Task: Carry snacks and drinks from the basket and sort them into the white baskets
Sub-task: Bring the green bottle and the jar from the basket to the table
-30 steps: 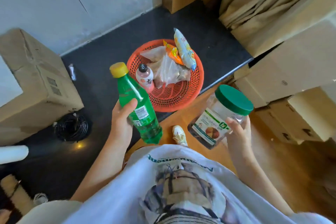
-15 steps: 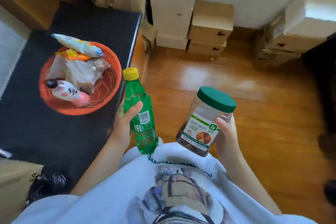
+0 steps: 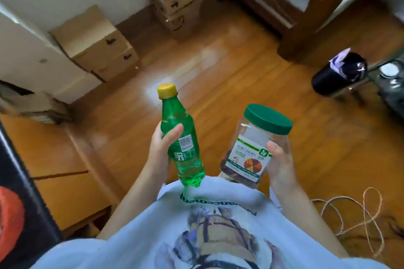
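My left hand (image 3: pixel 160 148) grips a green soda bottle (image 3: pixel 180 135) with a yellow cap, held nearly upright in front of my chest. My right hand (image 3: pixel 281 161) holds a clear plastic jar (image 3: pixel 253 148) with a green lid and a white-green label; it has nuts at its bottom. Only a sliver of the orange basket (image 3: pixel 9 220) shows at the far left edge, on a black surface. No white basket is in view.
Wooden floor (image 3: pixel 229 76) stretches ahead. Cardboard boxes (image 3: pixel 96 39) are stacked along the wall at the left and back. A dark wooden cabinet (image 3: pixel 284 6) stands at the back right, a black bin (image 3: pixel 338 74) at the right, and a loose cable (image 3: pixel 360 220) lies on the floor at lower right.
The view has swung right, away from the orange basket, which slid from the centre to the far left edge. Both hands keep the bottle and jar in front of my chest.
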Demonstrator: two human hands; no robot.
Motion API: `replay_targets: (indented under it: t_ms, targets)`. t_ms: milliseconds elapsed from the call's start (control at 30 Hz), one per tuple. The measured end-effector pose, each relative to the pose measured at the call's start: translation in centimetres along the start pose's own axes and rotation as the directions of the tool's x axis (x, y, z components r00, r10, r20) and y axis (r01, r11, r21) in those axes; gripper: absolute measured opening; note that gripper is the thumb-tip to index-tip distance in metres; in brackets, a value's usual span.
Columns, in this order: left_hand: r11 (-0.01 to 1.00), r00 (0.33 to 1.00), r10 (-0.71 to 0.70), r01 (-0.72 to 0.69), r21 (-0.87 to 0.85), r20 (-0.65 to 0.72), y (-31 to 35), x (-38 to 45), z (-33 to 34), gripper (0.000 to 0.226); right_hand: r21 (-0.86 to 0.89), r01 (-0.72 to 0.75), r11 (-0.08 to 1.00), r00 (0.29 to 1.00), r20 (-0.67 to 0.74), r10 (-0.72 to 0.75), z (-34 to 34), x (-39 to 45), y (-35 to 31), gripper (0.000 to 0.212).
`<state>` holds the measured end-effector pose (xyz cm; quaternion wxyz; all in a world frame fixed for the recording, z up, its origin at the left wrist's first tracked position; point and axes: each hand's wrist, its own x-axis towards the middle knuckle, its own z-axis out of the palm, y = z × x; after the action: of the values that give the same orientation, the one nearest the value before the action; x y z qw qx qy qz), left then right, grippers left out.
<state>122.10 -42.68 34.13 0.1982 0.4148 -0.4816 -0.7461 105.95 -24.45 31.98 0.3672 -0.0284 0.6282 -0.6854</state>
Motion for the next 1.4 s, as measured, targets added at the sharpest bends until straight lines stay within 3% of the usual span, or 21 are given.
replay_targets:
  t_ms: [67,200,333,400,533,767,1033,1267,1400]
  targets:
    - [0.999,0.997,-0.015,0.012,0.042,0.082,0.0,1.3,5.0,0.056,-0.041,0.059,0.997,0.997,-0.043,-0.061,-3.8,0.4,-1.0,0.037]
    - [0.992,0.974,-0.043,0.015,0.125,0.224,0.3,3.5,12.8,0.071,0.073,0.124,0.99,0.983,-0.145,-0.113,-9.9,1.6,-3.6,0.045]
    - [0.982,0.948,-0.086,0.029,0.187,0.307,0.3,5.8,18.4,0.063,0.168,0.13,0.977,0.96,-0.267,-0.082,-14.4,2.0,-4.8,0.06]
    - [0.974,0.931,-0.116,0.038,0.224,0.347,0.2,7.2,21.0,0.068,0.217,0.154,0.964,0.941,-0.33,-0.076,-16.3,2.1,-5.2,0.061]
    - [0.962,0.891,-0.155,0.037,0.272,0.427,-0.4,10.7,26.9,0.052,0.289,0.216,0.933,0.888,-0.455,-0.065,-20.0,3.1,-6.4,0.056]
    - [0.943,0.801,-0.219,0.028,0.331,0.557,-0.2,17.8,39.3,0.064,0.278,0.322,0.905,0.789,-0.607,-0.094,-26.7,8.7,-11.2,0.046]
    - [0.915,0.631,-0.293,-0.034,0.403,0.718,0.8,24.5,54.8,0.045,0.24,0.42,0.875,0.666,-0.737,-0.118,-33.4,15.4,-18.1,0.045]
    - [0.882,0.559,-0.384,-0.012,0.471,0.735,-1.7,25.6,64.3,0.039,0.288,0.454,0.843,0.608,-0.792,-0.056,-39.6,17.4,-20.1,0.054]
    - [0.871,0.551,-0.395,-0.03,0.491,0.735,-4.0,25.6,70.0,0.04,0.329,0.446,0.832,0.602,-0.799,-0.006,-45.5,18.8,-20.9,0.058]
